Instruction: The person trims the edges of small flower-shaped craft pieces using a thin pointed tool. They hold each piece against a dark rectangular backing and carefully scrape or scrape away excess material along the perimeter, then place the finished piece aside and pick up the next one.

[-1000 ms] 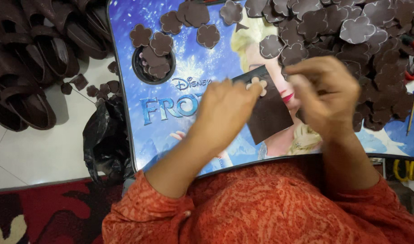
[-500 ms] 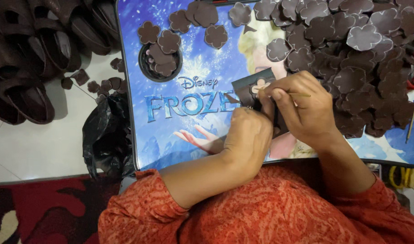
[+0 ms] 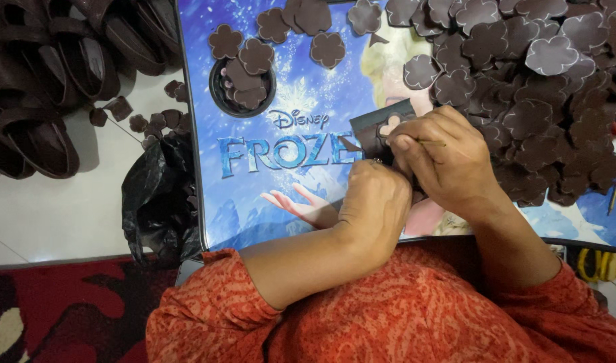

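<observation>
Leather strap piece [image 3: 375, 128], dark brown with a pale flower-shaped cutout, sits mid-tray under your hands. Your right hand [image 3: 449, 161] pinches a thin needle-like tool against it; your left hand [image 3: 375, 202] curls closed on its lower edge. Brown flower cutouts [image 3: 523, 87] crowd the right, a black cup [image 3: 243, 87] sits left, blue tray [image 3: 254, 195] bare between.

2 hands: left [image 3: 374, 205], right [image 3: 449, 165]. 1 dark sheet [image 3: 375, 128] w/ 1 flower cutout. 1 black cup [image 3: 243, 87]. 1 black bag [image 3: 157, 202]. Approx 5 loose flowers [image 3: 328, 48] near cup; big pile [image 3: 543, 87], too many to count.
</observation>
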A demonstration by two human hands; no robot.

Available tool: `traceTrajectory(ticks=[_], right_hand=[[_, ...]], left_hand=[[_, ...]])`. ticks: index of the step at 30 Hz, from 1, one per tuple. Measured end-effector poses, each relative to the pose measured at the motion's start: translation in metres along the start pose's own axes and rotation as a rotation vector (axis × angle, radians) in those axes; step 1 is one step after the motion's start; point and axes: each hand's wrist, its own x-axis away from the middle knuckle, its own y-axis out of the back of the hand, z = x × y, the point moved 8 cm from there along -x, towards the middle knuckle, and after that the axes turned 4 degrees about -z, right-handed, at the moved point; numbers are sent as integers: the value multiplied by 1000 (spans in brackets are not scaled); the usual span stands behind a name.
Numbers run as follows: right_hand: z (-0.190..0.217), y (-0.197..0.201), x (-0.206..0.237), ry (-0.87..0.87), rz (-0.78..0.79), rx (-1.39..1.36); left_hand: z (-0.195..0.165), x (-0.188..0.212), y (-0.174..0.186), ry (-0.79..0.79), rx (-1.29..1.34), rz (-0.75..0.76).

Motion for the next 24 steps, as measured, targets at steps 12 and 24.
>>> traceTrajectory(ticks=[12,24], right_hand=[[0,2,1,48,-7,53],[-2,-2,-2,12,39,-10]], left_hand=[[3,-1,-1,46,-20,-28],[3,1,1,0,4,1]])
